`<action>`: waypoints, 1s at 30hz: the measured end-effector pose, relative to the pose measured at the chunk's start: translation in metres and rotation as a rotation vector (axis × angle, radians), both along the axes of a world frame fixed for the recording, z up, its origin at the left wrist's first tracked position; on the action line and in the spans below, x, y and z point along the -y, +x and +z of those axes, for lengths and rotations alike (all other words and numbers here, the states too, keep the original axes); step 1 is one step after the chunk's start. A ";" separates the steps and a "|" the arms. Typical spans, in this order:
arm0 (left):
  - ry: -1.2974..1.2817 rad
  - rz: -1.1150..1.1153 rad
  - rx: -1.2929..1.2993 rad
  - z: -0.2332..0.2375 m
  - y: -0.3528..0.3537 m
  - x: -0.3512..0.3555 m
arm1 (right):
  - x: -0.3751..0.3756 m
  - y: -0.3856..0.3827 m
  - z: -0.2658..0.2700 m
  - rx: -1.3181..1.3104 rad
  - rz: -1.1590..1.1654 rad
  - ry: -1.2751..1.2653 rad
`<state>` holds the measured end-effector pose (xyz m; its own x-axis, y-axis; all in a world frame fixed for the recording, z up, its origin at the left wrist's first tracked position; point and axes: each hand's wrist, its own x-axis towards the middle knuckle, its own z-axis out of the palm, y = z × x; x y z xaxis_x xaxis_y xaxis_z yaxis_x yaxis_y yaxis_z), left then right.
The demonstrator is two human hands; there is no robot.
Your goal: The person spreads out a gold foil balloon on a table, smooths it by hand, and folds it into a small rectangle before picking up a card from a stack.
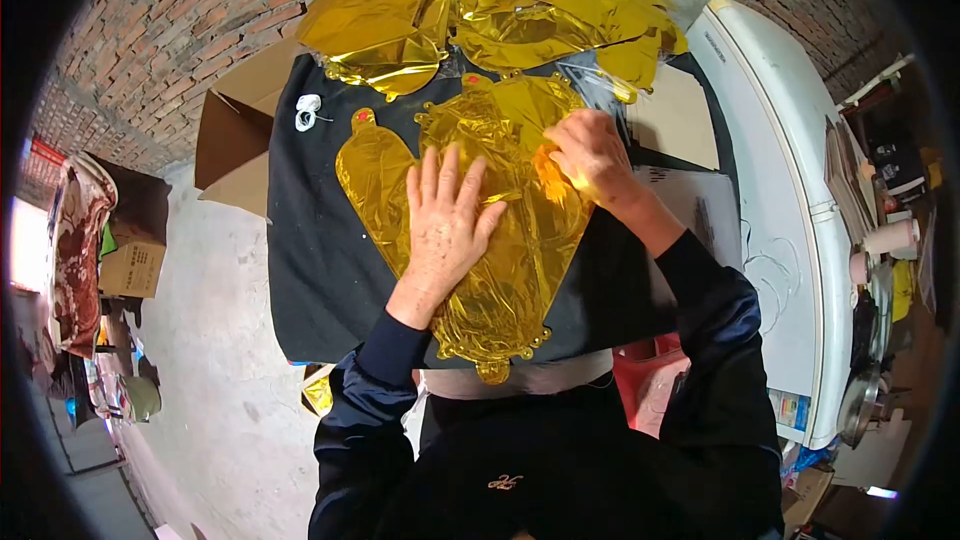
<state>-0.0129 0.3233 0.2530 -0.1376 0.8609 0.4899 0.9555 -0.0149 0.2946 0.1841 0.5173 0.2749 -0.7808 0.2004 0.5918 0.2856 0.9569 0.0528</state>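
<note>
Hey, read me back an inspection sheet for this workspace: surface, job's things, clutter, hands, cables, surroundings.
Surface: black cloth, mostly covered at the middle and far edge.
Job's things: gold foil pieces lying flat, overlapping, wrinkled; orange piece above them.
Clutter: more gold foil heaped along the far edge; white bundle with a loose strand near the far left corner.
Hands: left hand spread flat on the foil; right hand closed on the orange piece.
Cables: nothing seen for certain; thin lines at the right are too fine to identify.
Surroundings: brick wall, open cardboard box at left, white fridge-like appliance at right.
</note>
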 end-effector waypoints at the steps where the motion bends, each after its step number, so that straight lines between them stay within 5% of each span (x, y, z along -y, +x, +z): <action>1: -0.018 0.013 -0.022 -0.001 -0.003 0.000 | -0.011 0.006 -0.006 -0.032 0.002 -0.019; 5: -0.104 0.022 -0.103 -0.006 -0.009 0.000 | -0.041 0.014 -0.012 0.127 -0.228 0.048; 14: -0.100 0.005 -0.097 -0.012 -0.008 -0.006 | -0.063 0.006 -0.016 0.282 -0.180 0.031; 23: -0.104 -0.025 -0.108 -0.018 -0.009 -0.008 | -0.042 -0.004 -0.004 0.071 0.052 0.118; 30: -0.108 -0.046 -0.119 -0.024 -0.011 -0.008 | -0.042 -0.006 -0.010 0.093 0.020 0.043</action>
